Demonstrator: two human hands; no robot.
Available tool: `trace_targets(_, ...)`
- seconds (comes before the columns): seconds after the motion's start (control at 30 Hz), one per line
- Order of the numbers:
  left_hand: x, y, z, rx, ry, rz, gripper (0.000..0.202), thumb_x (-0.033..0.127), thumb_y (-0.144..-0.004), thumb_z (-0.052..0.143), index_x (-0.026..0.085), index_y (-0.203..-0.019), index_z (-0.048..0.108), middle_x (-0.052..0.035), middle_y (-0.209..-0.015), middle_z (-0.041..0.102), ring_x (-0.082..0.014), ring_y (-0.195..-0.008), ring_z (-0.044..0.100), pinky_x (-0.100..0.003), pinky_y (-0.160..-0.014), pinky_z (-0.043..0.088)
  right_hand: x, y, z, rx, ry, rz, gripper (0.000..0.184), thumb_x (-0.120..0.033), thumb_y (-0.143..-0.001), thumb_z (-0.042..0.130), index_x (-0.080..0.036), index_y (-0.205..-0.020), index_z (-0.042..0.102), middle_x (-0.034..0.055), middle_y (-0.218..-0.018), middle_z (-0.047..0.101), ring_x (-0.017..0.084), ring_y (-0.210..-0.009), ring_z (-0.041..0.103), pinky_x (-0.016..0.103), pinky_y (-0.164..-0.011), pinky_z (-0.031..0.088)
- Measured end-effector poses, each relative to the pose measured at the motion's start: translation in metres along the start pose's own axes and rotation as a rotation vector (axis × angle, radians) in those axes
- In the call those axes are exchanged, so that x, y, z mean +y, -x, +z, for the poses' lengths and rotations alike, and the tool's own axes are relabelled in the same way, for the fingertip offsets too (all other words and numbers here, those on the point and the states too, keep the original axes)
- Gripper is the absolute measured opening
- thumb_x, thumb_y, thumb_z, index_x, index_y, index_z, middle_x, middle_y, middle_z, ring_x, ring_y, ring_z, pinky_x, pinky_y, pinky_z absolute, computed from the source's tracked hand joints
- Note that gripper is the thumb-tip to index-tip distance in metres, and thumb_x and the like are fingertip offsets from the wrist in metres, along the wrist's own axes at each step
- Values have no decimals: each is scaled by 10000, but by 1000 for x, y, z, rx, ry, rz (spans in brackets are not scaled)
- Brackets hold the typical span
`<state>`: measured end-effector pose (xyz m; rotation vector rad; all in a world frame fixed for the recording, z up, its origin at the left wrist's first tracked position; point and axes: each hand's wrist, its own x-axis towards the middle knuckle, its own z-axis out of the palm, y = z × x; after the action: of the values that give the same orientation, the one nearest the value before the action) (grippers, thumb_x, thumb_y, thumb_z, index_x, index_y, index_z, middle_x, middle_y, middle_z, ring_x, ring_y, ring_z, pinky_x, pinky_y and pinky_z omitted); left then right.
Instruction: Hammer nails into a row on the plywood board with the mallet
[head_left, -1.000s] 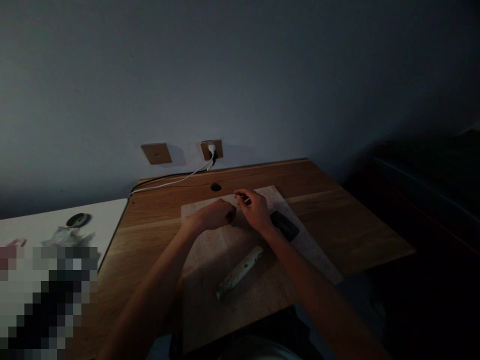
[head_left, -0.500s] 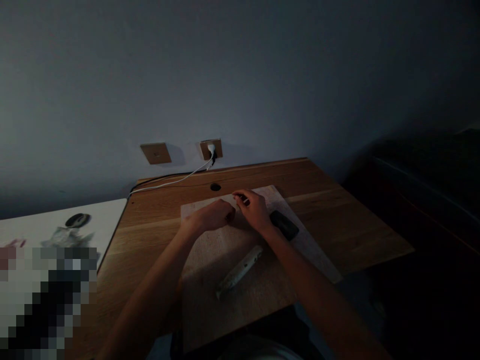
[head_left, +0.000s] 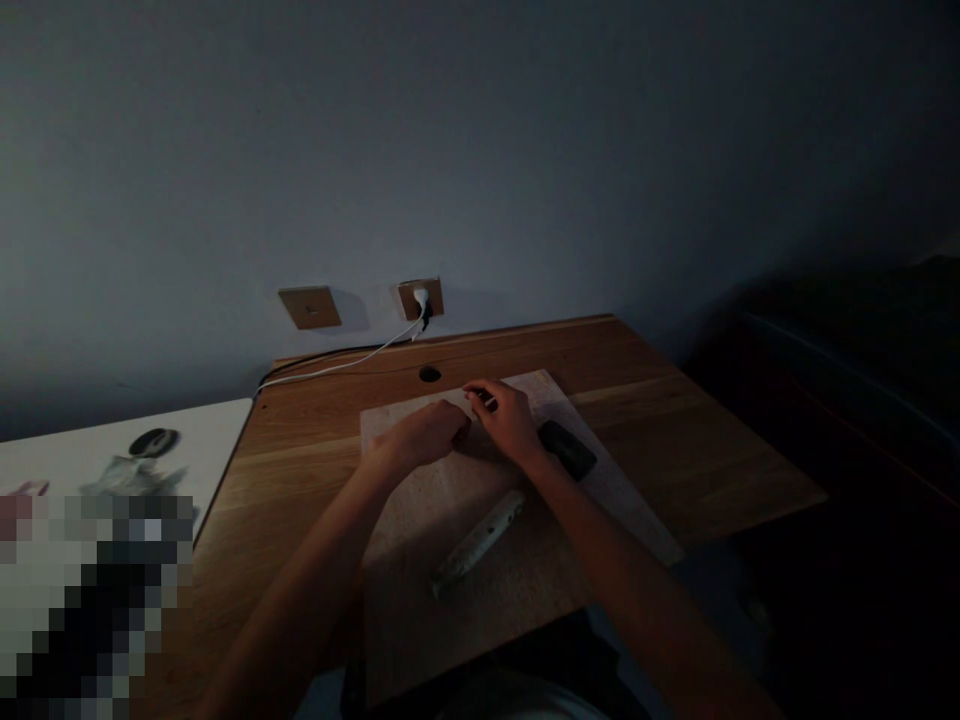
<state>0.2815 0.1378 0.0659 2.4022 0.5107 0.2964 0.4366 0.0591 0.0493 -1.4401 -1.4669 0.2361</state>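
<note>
Over the far part of a pale board (head_left: 450, 640), my left hand (head_left: 431, 430) is closed, its fingers curled down; whatever they hold is hidden. My right hand (head_left: 504, 412) sits just to its right with thumb and fingertips pinched together, and anything between them is too small and dark to name. The two hands are close, nearly touching. Nearer to me a pale, dark-spotted utility-knife-shaped tool (head_left: 480, 543) lies slantwise on the board. A dark rectangular object (head_left: 568, 450) rests on the board beside my right wrist.
Under the board is a wooden desk (head_left: 697, 440) with a round cable hole (head_left: 430, 374). White and black cables run along its back edge to a wall socket (head_left: 420, 300). On the white table (head_left: 217, 425) at left lie a dark round object (head_left: 154, 442) and crumpled plastic (head_left: 131, 477).
Both hands stay almost in the same place, with the left hand's fingers shifted very slightly. The things on the board have not moved.
</note>
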Motion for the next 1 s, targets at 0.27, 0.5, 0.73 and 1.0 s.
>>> trace_targets(0.27, -4, 0, 3, 56, -31, 50, 276, -48, -539, 547, 215, -526, 627, -25, -550, 601, -167, -506, 544, -239, -533, 375, 0, 0, 0, 2, -8, 5, 168, -188, -915, 587, -214, -958, 747, 64, -960, 785, 200, -810, 725, 305, -766, 572)
trace_targets(0.5, 9, -1, -6, -150, -313, -20, 292, -52, -668, 512, 167, -724, 696, -92, -794, 735, -223, -763, 702, -260, -663, 469, 1, -1, 1, 6, 10, 12, 153, -164, -907, 608, -211, -953, 747, 50, -941, 787, 184, -779, 716, 284, -742, 555)
trace_targets(0.73, 21, 0, -12, -235, -453, -62, 300, -35, -741, 491, 141, -818, 722, -124, -911, 745, -229, -863, 718, -279, -728, 509, 2, -1, 2, -2, 19, 8, 155, -157, -905, 611, -205, -962, 747, 55, -944, 787, 178, -749, 711, 282, -742, 553)
trace_targets(1.0, 25, 0, -14, -237, -480, -61, 324, -57, -752, 510, 134, -898, 727, -135, -998, 757, -238, -945, 724, -279, -773, 521, 2, 0, 2, -5, 14, 11, 149, -168, -917, 609, -212, -955, 746, 53, -943, 786, 186, -779, 713, 286, -749, 549)
